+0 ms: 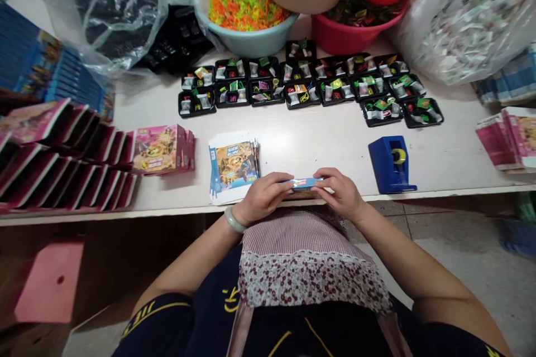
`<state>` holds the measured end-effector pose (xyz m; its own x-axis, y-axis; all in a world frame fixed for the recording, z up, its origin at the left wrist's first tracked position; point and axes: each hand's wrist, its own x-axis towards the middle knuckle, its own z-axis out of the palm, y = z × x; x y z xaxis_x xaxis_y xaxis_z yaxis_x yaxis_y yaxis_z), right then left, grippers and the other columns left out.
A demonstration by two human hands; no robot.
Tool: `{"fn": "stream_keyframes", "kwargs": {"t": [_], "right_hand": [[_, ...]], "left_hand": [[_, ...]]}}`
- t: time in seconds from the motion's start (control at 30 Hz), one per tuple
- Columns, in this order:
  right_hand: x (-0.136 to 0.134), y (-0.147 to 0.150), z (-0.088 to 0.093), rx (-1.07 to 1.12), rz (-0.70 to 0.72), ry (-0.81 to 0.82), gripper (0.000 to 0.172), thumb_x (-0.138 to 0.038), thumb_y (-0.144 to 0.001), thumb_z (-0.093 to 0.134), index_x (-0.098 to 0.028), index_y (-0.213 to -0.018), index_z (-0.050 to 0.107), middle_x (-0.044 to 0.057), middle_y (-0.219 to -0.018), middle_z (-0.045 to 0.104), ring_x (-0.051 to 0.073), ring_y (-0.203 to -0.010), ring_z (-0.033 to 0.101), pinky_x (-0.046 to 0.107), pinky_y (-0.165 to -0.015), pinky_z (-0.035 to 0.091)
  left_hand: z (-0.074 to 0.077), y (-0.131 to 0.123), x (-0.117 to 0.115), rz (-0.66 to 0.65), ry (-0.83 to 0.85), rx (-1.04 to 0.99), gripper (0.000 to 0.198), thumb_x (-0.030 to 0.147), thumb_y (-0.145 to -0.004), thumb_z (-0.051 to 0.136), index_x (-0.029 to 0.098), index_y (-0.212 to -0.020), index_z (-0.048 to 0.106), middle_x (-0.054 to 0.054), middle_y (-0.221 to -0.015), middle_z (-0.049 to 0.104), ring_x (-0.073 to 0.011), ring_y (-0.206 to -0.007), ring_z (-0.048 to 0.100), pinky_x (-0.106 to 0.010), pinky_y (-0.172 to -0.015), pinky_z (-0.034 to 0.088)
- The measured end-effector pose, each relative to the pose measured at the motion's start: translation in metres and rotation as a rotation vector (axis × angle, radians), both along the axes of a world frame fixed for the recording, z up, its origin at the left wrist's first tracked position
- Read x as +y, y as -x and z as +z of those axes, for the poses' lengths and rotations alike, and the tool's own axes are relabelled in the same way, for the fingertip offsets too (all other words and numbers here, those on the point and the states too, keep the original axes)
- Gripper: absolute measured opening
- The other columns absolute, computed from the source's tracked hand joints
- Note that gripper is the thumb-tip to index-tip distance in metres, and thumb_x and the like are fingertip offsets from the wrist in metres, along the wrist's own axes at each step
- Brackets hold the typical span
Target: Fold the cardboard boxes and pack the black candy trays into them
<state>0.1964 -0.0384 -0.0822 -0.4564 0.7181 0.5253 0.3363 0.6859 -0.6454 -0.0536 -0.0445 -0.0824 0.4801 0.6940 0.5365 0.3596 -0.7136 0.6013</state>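
Observation:
Between my two hands, at the table's front edge, is a small blue printed box, seen along its narrow side. My left hand pinches its left end, and a pale green bangle circles that wrist. The right end is gripped by the fingers of my right hand. Just left of my left hand lies a stack of flat blue and gold printed cartons. A blue tape dispenser with a yellow core stands to the right of my right hand. The box's contents are hidden.
Several small black trays with wrapped pieces stand in rows. Behind them are a light blue basin of bright bands and a red basin. Pink boxes line the left; a plastic bag bulges at right.

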Motion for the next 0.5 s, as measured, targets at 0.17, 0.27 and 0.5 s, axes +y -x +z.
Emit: {"fn": "stream_keyframes", "kwargs": {"t": [0.17,0.27,0.5], "right_hand": [[-0.001,0.010,-0.009,0.080,-0.083,0.130,0.018,-0.026,-0.091,0.058,-0.025,-0.109,0.056,0.008,-0.110,0.064,0.020,-0.104,0.062,0.039,-0.086,0.056],[0.000,0.012,-0.009,0.109,-0.116,0.176,0.022,-0.026,-0.094,0.050,-0.027,-0.116,0.054,0.008,-0.119,0.062,0.018,-0.114,0.058,0.037,-0.091,0.054],[-0.012,-0.083,0.006,0.104,-0.657,0.195,0.023,-0.029,-0.093,0.053,-0.024,-0.113,0.061,0.007,-0.110,0.063,0.017,-0.092,0.062,0.034,-0.085,0.054]], "left_hand": [[0.001,-0.008,0.002,0.005,0.238,-0.176,0.020,0.016,-0.088,0.061,0.019,-0.108,0.059,-0.010,-0.108,0.066,-0.0186,-0.101,0.065,-0.034,-0.085,0.056],[0.001,-0.013,0.012,0.079,0.218,-0.195,0.031,0.011,-0.085,0.064,0.022,-0.114,0.061,-0.005,-0.105,0.068,-0.0163,-0.096,0.065,-0.029,-0.084,0.055],[0.003,-0.046,0.036,0.107,-0.023,-0.187,0.035,0.004,-0.080,0.067,0.024,-0.109,0.065,-0.004,-0.110,0.067,-0.0162,-0.097,0.066,-0.029,-0.084,0.054]]}}
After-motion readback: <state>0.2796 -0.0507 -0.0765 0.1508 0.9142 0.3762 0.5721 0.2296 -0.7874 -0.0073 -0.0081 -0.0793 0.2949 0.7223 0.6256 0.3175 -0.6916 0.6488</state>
